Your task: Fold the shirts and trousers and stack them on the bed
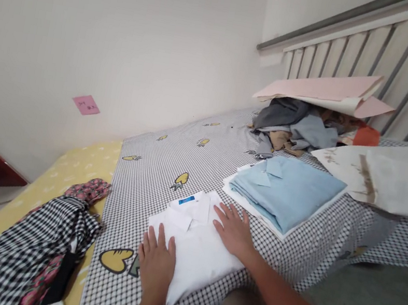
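A white collared shirt with a blue neck label lies folded, collar up, on the checked bedsheet. My left hand rests flat on its left side, fingers stretched out and pointing away from me. Across from it, my right hand lies on the shirt's upper right edge with the fingers spread. Neither hand grips anything. Just beyond my right hand, a folded light blue shirt sits on top of white folded cloth.
A black-and-white checked garment lies loose on the yellow sheet to the left. Crumpled clothes are heaped at the back right under a pink sheet. White paper-like bags overhang the bed's right side. Behind is a barred headboard.
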`<state>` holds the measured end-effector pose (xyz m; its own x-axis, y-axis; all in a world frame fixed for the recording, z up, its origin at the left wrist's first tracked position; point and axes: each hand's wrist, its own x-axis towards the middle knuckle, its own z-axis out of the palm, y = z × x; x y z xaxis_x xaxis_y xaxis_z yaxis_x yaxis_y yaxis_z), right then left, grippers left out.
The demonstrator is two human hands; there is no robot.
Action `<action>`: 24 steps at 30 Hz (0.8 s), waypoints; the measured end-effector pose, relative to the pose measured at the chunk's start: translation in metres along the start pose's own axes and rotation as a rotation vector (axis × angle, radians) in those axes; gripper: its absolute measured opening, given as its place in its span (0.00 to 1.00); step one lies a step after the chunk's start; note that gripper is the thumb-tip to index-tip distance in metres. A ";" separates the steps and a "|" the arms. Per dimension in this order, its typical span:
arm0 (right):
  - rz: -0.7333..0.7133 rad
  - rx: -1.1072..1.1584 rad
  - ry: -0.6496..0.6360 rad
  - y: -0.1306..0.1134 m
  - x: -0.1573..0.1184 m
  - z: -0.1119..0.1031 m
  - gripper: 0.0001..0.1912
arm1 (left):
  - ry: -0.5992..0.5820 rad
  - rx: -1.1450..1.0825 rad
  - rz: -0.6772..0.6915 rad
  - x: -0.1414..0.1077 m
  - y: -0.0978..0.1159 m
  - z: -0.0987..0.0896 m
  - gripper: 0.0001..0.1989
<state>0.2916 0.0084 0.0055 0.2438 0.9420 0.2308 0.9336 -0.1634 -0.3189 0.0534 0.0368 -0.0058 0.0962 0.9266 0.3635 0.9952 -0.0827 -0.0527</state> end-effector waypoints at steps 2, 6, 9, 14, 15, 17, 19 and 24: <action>0.006 -0.007 -0.014 0.007 0.003 0.007 0.28 | 0.012 -0.003 -0.002 -0.001 -0.001 0.002 0.30; 0.013 -0.013 -0.032 0.009 0.003 0.007 0.29 | 0.002 0.001 -0.007 0.001 0.002 0.001 0.30; 0.021 -0.010 -0.057 0.007 0.004 0.004 0.29 | -0.036 0.009 -0.018 0.000 0.002 -0.003 0.29; 0.007 0.108 -0.184 0.023 0.014 0.004 0.32 | -0.075 0.002 -0.035 -0.021 -0.024 -0.007 0.28; 0.003 0.167 -0.210 0.029 0.015 0.003 0.32 | -0.070 0.003 -0.038 -0.029 -0.032 -0.007 0.27; -0.003 0.280 -0.231 0.041 0.012 0.002 0.33 | -0.050 -0.008 -0.049 -0.047 -0.048 -0.008 0.27; -0.015 0.336 -0.224 0.052 0.003 0.000 0.34 | -0.022 -0.041 -0.057 -0.067 -0.060 -0.010 0.26; 0.082 0.895 -0.116 0.075 -0.045 -0.010 0.40 | 0.034 -0.104 -0.070 -0.114 -0.069 -0.018 0.26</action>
<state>0.3533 -0.0489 -0.0192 0.2272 0.9689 0.0976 0.3496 0.0124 -0.9368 -0.0263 -0.0698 -0.0267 0.0257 0.9188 0.3940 0.9959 -0.0577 0.0697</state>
